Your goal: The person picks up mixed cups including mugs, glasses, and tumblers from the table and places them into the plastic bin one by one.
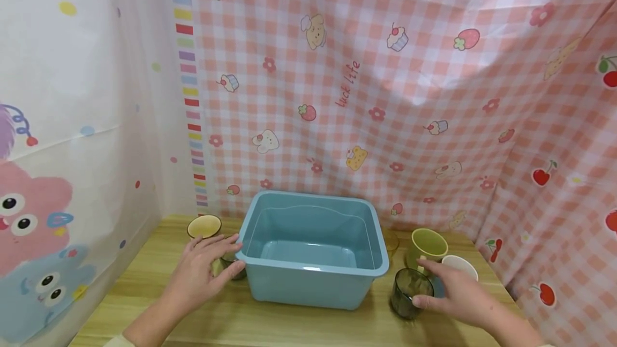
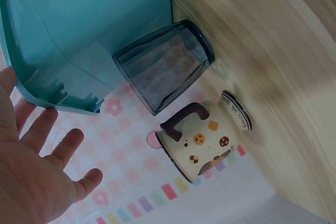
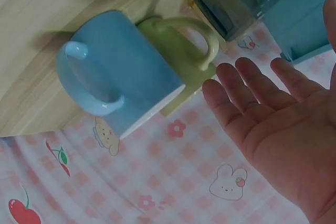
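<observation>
A light-blue plastic basin (image 1: 308,285) stands upright on the wooden table. At its left rim is my left hand (image 1: 197,269), fingers spread and holding nothing; whether they touch the rim is unclear. Partly hidden behind that hand is a dark clear cup (image 2: 165,66), beside a cream mug (image 2: 197,145) with cookie prints and a brown handle. My right hand (image 1: 455,296), also empty with fingers extended, hovers by another dark clear cup (image 1: 405,299); contact cannot be told. Near it stand a green mug (image 1: 426,245) and a blue mug (image 3: 121,66) with a white inside.
An amber see-through item (image 1: 391,241) shows partly behind the basin's right side. A pink checked cloth (image 1: 337,138) hangs behind the table (image 1: 140,293), and a white printed cloth (image 1: 106,122) hangs at the left.
</observation>
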Demonstrator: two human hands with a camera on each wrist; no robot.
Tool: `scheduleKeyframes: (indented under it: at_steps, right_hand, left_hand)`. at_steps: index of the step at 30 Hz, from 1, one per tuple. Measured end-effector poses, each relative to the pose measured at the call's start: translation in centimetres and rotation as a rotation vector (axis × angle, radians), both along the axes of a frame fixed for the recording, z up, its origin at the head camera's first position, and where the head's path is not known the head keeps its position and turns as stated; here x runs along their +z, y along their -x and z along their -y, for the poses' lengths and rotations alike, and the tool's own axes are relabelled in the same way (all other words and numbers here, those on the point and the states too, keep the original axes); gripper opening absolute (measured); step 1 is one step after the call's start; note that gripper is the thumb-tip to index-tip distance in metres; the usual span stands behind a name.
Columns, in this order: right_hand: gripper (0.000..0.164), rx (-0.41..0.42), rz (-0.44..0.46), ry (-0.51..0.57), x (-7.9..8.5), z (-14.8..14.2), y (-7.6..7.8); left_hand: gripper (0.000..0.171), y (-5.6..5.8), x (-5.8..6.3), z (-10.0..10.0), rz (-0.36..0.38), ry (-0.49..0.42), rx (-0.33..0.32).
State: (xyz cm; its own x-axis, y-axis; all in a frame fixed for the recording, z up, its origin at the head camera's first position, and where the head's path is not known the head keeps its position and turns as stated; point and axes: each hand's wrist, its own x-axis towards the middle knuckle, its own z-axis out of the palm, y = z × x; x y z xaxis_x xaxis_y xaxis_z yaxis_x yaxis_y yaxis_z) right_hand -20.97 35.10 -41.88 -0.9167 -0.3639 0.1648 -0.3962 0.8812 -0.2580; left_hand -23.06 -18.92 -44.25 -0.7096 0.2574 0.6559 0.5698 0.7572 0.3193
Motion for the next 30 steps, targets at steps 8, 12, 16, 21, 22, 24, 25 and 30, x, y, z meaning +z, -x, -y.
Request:
scheduleKeyframes:
  at_steps: [8,12,16,21,22,24,25,30]
  right_hand:
    - [0.09,-0.016,0.094,0.002,-0.8,0.5,0.1]
    - [0.091,-0.019,0.08,-0.004,-1.1,0.8,0.2]
    - [0.092,-0.029,0.081,-0.004,-1.1,1.0,0.4]
    - [0.093,-0.046,0.074,-0.012,-1.4,1.0,0.7]
    - [0.093,-0.05,0.071,-0.015,-1.5,1.0,0.7]
    - [0.094,-0.061,0.072,-0.021,-1.6,1.0,0.7]
    - [0.094,-0.068,0.07,-0.026,-1.7,1.0,0.7]
    - [0.094,-0.08,0.068,-0.028,-2.5,0.9,0.7]
  left_hand:
    - [0.034,-0.2,-0.1,-0.1,-0.009,-0.012,-0.007]
    - [0.034,-0.1,-0.1,-0.2,-0.011,-0.021,-0.01]
    - [0.034,0.0,-0.2,-0.2,-0.008,-0.025,-0.007]
    - [0.035,0.0,0.0,-0.1,-0.005,-0.02,-0.005]
    - [0.035,0.0,0.0,-0.1,-0.006,-0.019,-0.006]
    - [0.035,-0.1,0.1,-0.1,-0.002,-0.018,-0.008]
    - [0.035,-0.1,0.1,-0.1,-0.003,-0.016,-0.007]
    - [0.035,-0.1,0.0,-0.1,-0.006,-0.014,-0.008]
